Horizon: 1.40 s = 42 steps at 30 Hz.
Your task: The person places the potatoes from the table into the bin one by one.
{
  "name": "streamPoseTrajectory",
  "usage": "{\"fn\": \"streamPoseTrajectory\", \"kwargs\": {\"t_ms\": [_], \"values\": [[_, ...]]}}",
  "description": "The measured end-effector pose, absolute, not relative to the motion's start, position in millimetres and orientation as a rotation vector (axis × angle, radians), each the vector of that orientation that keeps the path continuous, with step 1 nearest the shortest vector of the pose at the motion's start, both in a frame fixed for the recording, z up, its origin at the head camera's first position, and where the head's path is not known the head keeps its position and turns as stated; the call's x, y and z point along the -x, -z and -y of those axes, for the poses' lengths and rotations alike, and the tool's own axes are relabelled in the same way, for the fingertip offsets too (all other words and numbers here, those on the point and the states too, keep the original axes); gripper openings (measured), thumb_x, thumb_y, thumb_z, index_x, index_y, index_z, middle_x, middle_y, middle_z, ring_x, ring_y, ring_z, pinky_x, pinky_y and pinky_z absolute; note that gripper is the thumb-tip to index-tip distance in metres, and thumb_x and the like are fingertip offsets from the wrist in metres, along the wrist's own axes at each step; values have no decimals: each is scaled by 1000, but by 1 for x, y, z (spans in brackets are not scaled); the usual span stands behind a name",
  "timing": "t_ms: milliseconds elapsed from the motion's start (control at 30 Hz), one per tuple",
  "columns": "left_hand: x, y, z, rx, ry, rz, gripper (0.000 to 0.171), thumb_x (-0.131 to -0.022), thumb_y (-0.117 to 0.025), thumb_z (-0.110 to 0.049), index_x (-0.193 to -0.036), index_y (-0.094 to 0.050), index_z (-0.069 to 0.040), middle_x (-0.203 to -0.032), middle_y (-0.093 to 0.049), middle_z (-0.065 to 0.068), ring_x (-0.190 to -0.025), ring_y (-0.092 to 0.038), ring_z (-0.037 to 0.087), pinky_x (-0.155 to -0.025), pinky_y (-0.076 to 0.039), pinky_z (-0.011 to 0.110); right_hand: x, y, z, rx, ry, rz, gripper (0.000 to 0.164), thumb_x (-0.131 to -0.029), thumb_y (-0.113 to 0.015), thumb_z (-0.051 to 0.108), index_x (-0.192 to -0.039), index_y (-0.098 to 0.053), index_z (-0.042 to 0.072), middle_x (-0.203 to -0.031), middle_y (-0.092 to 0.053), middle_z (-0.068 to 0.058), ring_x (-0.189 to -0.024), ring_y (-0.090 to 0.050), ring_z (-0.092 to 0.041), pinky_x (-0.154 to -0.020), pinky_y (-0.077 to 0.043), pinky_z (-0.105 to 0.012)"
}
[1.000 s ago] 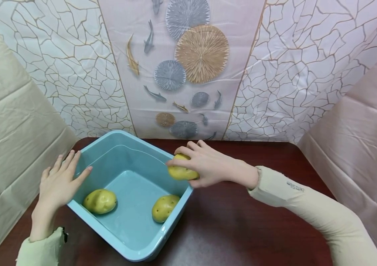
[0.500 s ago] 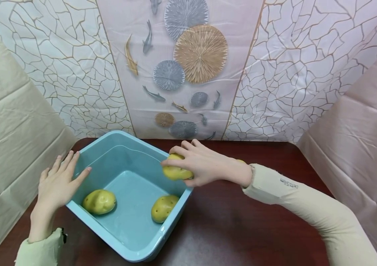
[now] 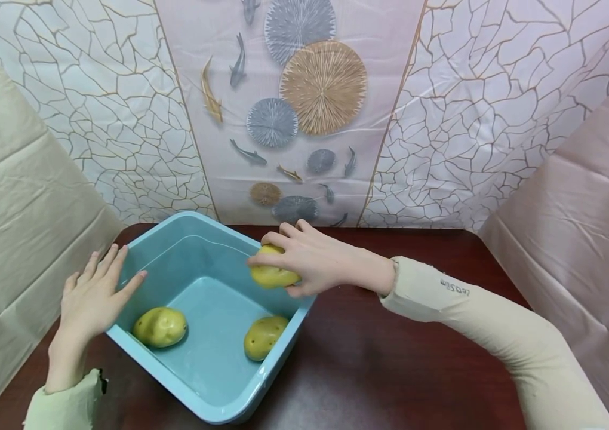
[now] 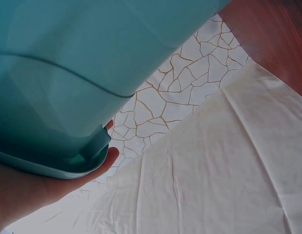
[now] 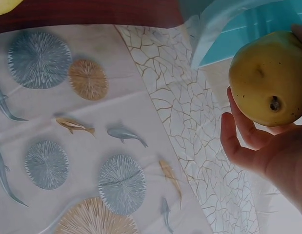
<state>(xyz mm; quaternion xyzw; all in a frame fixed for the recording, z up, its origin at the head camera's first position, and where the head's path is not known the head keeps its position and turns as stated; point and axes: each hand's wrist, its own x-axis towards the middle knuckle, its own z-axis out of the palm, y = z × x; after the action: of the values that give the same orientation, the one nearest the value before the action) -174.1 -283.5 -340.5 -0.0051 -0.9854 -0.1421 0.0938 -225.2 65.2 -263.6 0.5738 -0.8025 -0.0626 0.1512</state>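
Potato (image 3: 274,275), yellow and oval, long axis partly hidden, held in curled right-hand grip (image 3: 317,257) at far-right rim of blue square plastic tub (image 3: 221,411); straight-fingered left-hand grip (image 3: 89,295) farther off, against tub's left rim.

Right hand (image 5: 280,161) gripping yellow potato (image 5: 265,78), blue tub (image 5: 241,34), fish-patterned cloth (image 5: 87,163)

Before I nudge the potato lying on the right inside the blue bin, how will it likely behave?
The potato looks firm, its plump outline showing no sag. Being rounded, it may roll on the smooth floor of the bin, though the wall close beside it would probably stop it on that side.
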Motion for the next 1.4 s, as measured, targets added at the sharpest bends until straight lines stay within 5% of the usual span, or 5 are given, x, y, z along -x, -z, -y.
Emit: {"fn": "streamPoseTrajectory", "kwargs": {"t_ms": [1400], "values": [[174,342,283,14,423,2931,73,-92,-26,-54,-144,-6,-7,-147,-8,24,-134,0,46,-95,-7,67,226,264,-31,-1730,441,2352,63,-71,-62,34,-130,-39,34,-115,-47,2,-88,-39,-17,-66,-32,-31]]}}
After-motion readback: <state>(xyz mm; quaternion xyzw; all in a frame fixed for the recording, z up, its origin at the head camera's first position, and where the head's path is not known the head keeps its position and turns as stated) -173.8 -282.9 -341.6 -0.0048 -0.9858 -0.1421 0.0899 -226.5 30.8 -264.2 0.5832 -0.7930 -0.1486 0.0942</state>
